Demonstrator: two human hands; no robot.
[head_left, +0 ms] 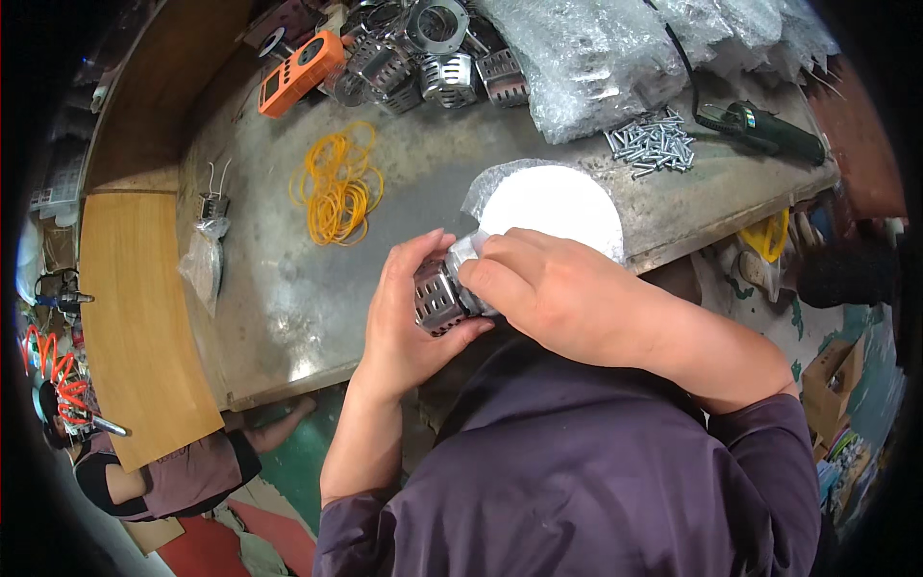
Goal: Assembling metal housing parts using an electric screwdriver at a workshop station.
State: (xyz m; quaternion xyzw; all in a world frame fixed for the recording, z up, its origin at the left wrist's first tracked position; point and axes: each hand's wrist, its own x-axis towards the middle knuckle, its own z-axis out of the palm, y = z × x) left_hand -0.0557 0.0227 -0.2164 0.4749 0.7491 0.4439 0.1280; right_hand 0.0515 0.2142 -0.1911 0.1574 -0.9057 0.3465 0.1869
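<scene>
A slotted shiny metal housing [437,300] is held just over the near edge of the bench. My left hand [394,313] curls around it, thumb below and fingers above. Pressed against its right end is my right hand [538,288], its fingers closed on see-through plastic wrap [464,252] that covers that end. My right fingers hide part of the wrap and housing. Just beyond my hands lies a bright white round disc [553,207], partly on a piece of bubble wrap [478,195].
Yellow rubber bands [338,188] lie left of centre, near a small wrapped part [205,255]. Behind are an orange device [301,72], slotted metal housings [449,79], bubble-wrapped packs [596,67], bolts [654,142] and a dark corded tool [769,132]. Another person [183,471] is at lower left.
</scene>
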